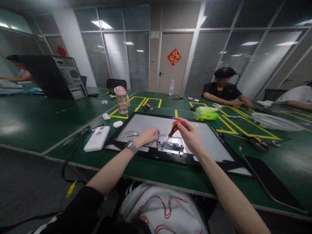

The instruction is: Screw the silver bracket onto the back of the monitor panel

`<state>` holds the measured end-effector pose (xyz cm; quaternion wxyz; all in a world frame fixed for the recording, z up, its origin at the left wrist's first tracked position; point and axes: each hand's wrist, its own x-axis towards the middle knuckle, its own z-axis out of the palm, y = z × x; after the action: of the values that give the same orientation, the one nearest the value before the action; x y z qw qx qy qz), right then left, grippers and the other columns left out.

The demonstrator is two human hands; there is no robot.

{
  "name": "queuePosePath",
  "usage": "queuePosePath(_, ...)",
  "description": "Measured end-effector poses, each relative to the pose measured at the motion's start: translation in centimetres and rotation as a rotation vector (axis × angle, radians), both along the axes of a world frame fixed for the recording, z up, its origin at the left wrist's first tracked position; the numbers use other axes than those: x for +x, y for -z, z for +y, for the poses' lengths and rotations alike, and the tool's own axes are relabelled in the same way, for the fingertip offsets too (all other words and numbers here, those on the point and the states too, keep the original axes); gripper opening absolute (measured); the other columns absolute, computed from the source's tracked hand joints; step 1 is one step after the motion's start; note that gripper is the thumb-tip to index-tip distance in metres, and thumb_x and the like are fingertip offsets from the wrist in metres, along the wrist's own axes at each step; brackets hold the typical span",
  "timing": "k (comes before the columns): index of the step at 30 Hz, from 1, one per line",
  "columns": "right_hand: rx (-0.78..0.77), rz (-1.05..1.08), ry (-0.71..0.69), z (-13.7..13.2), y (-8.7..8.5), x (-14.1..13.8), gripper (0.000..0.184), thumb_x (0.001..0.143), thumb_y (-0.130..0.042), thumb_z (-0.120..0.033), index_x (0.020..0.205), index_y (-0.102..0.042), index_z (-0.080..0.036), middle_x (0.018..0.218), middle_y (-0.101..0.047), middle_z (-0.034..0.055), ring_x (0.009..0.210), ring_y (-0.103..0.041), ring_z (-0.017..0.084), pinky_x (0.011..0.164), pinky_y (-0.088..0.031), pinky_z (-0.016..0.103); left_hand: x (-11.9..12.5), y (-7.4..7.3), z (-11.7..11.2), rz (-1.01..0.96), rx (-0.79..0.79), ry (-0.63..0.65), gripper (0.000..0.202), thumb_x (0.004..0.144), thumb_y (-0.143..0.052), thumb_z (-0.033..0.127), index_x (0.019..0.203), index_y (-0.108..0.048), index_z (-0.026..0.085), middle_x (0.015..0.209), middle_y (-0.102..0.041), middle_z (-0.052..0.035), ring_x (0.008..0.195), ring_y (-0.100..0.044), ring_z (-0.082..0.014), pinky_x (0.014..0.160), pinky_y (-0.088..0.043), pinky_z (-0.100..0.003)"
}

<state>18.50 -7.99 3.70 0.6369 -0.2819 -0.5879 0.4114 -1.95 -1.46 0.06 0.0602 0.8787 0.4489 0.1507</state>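
Note:
A black-framed flat panel (214,156) with a silvery back lies face down on the green table in front of me. A metal bracket (172,145) is mounted near its front edge. My right hand (190,135) is closed around a screwdriver (173,129) with an orange and black handle, its tip pointing down at the bracket. My left hand (148,135), with a watch on the wrist, rests with curled fingers on the panel beside the bracket's left end; whether it pinches anything is hidden.
A white power bank (97,138) and a white mouse (118,123) lie left of the panel. A pink bottle (122,100), a green tissue box (206,113) and a computer case (58,76) stand farther back. A fan grille (278,122) lies at right. Other people sit around the table.

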Motion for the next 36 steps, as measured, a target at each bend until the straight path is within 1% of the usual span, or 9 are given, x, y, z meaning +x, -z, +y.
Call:
queuePosePath(4,-0.016,0.049,-0.084,-0.17,-0.23,-0.19,0.027,0.081,-0.067,-0.041,0.105,-0.070,-0.027,0.103,-0.071,0.0039,0.103,-0.062,0.021,0.097,-0.043,0.039,0.02,-0.04,-0.12,-0.002,0.005,-0.002,0.031,0.086,-0.043,0.018,0.108,-0.064,0.020,0.098,-0.071,-0.0076,0.091,-0.065,-0.0210,0.083,-0.048,-0.029)
queuePosePath(8,-0.025,0.023,-0.053,-0.23,-0.18,-0.16,0.020,0.075,-0.074,-0.038,0.092,-0.071,-0.028,0.089,-0.069,-0.0010,0.087,-0.062,0.016,0.089,-0.046,0.032,0.00,-0.06,-0.18,-0.012,0.010,0.003,0.031,0.086,-0.042,0.017,0.108,-0.064,0.020,0.095,-0.071,-0.0073,0.088,-0.065,-0.0206,0.081,-0.048,-0.029)
queuePosePath(11,-0.046,0.012,-0.088,-0.33,-0.25,-0.03,0.019,0.071,-0.077,-0.034,0.088,-0.071,-0.028,0.081,-0.066,-0.0030,0.079,-0.060,0.014,0.083,-0.048,0.030,-0.05,0.03,-0.08,-0.020,0.014,0.012,0.031,0.086,-0.042,0.017,0.107,-0.064,0.019,0.095,-0.071,-0.0072,0.088,-0.065,-0.0205,0.080,-0.048,-0.029)
queuePosePath(19,0.001,-0.041,-0.179,-0.51,-0.42,0.05,0.035,0.087,-0.061,-0.037,0.121,-0.062,-0.029,0.108,-0.070,0.0051,0.101,-0.064,0.021,0.099,-0.043,0.043,-0.11,0.19,0.15,-0.021,0.007,0.009,0.031,0.086,-0.042,0.019,0.107,-0.064,0.020,0.094,-0.070,-0.0074,0.088,-0.065,-0.0212,0.081,-0.048,-0.030)
queuePosePath(22,0.039,-0.102,-0.126,-0.38,-0.25,0.07,0.039,0.088,-0.059,-0.037,0.126,-0.059,-0.029,0.109,-0.069,0.0052,0.101,-0.064,0.020,0.099,-0.043,0.043,-0.09,0.11,0.09,-0.024,0.008,0.009,0.031,0.086,-0.042,0.019,0.107,-0.064,0.020,0.096,-0.070,-0.0077,0.088,-0.065,-0.0215,0.080,-0.049,-0.030)
queuePosePath(27,0.148,-0.239,0.159,-0.29,-0.21,0.02,0.029,0.080,-0.069,-0.035,0.107,-0.068,-0.027,0.096,-0.066,0.0030,0.087,-0.061,0.018,0.085,-0.050,0.036,-0.04,0.07,0.00,-0.013,0.006,0.003,0.031,0.086,-0.042,0.019,0.108,-0.064,0.020,0.095,-0.071,-0.0074,0.087,-0.065,-0.0213,0.080,-0.049,-0.030)
queuePosePath(30,0.197,-0.311,0.261,-0.43,-0.39,0.06,0.026,0.084,-0.063,-0.037,0.108,-0.069,-0.027,0.098,-0.063,0.0041,0.088,-0.059,0.019,0.085,-0.049,0.036,-0.04,0.14,0.02,-0.009,0.013,0.003,0.031,0.086,-0.042,0.019,0.108,-0.064,0.021,0.092,-0.071,-0.0066,0.085,-0.065,-0.0211,0.078,-0.049,-0.030)
queuePosePath(33,0.176,-0.320,0.207,-0.63,-0.55,0.13,0.032,0.090,-0.052,-0.038,0.118,-0.064,-0.027,0.103,-0.065,0.0050,0.098,-0.060,0.020,0.094,-0.045,0.039,-0.06,0.19,0.05,-0.006,0.019,0.001,0.030,0.086,-0.042,0.020,0.107,-0.064,0.021,0.092,-0.071,-0.0066,0.085,-0.065,-0.0208,0.078,-0.049,-0.029)
queuePosePath(36,0.130,-0.260,0.091,-0.66,-0.48,0.10,0.033,0.090,-0.054,-0.038,0.121,-0.062,-0.027,0.101,-0.068,0.0043,0.102,-0.061,0.021,0.097,-0.044,0.040,-0.07,0.12,0.02,-0.006,0.018,0.010,0.031,0.086,-0.042,0.018,0.107,-0.064,0.021,0.093,-0.070,-0.0066,0.085,-0.065,-0.0205,0.079,-0.049,-0.029)
